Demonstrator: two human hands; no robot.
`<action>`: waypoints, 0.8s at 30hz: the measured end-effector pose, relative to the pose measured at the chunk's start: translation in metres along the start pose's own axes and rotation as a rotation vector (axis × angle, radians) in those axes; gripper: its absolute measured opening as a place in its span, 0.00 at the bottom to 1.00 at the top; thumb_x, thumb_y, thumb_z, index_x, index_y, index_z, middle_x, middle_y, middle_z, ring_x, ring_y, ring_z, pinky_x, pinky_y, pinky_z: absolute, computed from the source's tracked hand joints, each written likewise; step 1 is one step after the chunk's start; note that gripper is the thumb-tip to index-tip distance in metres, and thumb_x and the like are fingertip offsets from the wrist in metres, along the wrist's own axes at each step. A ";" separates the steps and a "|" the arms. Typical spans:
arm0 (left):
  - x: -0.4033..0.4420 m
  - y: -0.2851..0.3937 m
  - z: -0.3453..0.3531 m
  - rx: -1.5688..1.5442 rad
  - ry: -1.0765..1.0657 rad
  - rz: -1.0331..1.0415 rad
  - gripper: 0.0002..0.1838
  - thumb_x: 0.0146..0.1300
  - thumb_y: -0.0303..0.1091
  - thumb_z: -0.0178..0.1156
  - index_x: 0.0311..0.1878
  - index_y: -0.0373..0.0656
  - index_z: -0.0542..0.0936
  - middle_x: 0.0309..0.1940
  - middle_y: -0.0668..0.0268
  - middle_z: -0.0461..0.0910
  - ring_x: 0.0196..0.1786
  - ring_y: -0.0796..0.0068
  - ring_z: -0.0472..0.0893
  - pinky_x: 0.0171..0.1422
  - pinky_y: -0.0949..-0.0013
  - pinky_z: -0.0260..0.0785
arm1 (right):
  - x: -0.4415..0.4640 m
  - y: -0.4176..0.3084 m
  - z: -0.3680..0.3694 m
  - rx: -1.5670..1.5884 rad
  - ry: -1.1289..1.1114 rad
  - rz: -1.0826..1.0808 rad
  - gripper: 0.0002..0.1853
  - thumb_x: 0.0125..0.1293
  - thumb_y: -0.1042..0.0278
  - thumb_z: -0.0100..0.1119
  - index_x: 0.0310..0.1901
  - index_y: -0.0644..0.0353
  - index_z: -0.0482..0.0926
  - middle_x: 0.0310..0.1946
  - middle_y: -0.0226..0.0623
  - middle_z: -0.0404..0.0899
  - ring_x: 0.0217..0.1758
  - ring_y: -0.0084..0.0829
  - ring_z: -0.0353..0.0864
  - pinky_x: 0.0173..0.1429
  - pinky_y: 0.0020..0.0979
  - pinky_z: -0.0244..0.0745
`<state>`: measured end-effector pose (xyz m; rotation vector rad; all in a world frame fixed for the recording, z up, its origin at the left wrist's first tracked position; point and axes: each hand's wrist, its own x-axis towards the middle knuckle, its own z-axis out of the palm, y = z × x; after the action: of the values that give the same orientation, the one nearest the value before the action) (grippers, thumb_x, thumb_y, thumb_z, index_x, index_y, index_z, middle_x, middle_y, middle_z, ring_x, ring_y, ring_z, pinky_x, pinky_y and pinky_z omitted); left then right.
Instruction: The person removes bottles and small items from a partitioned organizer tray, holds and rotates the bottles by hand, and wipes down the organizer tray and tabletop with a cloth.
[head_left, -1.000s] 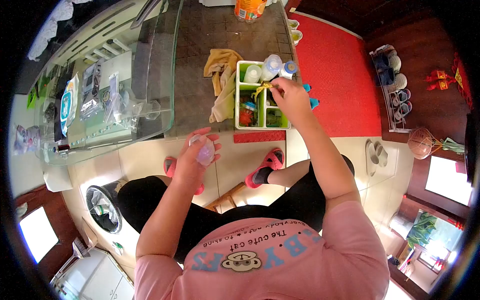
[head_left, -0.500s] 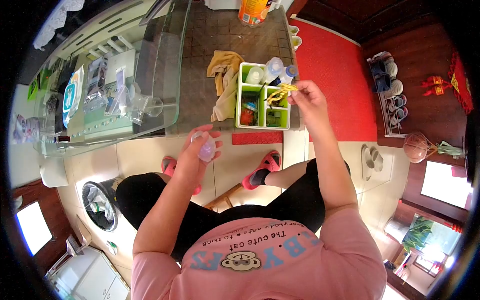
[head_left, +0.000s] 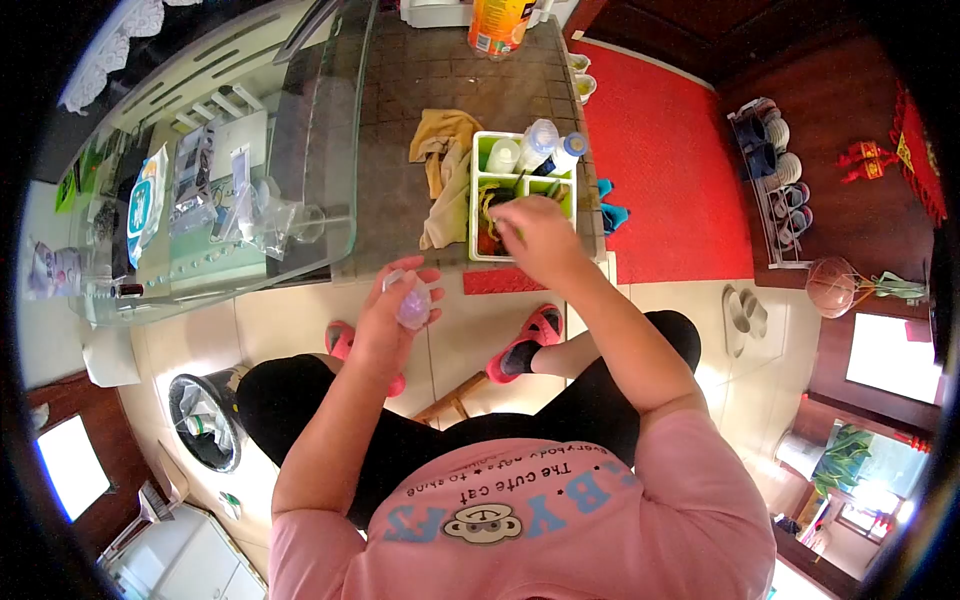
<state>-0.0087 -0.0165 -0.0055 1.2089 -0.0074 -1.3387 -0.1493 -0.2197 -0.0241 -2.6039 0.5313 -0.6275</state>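
Note:
My left hand [head_left: 395, 305] is closed around a small, translucent purple container [head_left: 413, 303], held above the floor in front of the table. A white and green divided organizer box [head_left: 475, 235] stands at the table's near edge. My right hand [head_left: 540, 235] reaches over its front compartments with the fingers drawn together, close against a yellow cord [head_left: 487, 195] in the left one. The fingertips are partly hidden. In the back compartments stand a white bottle [head_left: 503, 155], a clear bottle [head_left: 540, 140] and a blue-capped bottle [head_left: 570, 147].
A tan cloth [head_left: 445, 150] lies left of the box on the dark table [head_left: 400, 90]. Farther back stands an orange drink bottle [head_left: 498, 28]. A glass-topped table [head_left: 330, 200] is at the left, a waste bin [head_left: 205, 425] below it. Blue items [head_left: 614, 212] lie on the red mat [head_left: 660, 170].
My right hand has moved left and down from the box's right side, bringing the yellow cord to the front left compartment. My left hand has stayed nearly still with the purple container.

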 end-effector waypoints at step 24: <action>-0.001 -0.001 0.002 -0.014 -0.014 0.001 0.22 0.64 0.46 0.53 0.58 0.49 0.69 0.51 0.61 0.75 0.49 0.68 0.76 0.52 0.62 0.68 | -0.023 -0.005 -0.012 -0.040 -0.024 -0.046 0.07 0.47 0.78 0.63 0.25 0.60 0.73 0.25 0.38 0.73 0.29 0.42 0.76 0.32 0.38 0.72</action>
<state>-0.0112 -0.0169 -0.0048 1.1879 -0.0086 -1.3440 -0.1730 -0.2089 -0.0200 -2.6645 0.4827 -0.6055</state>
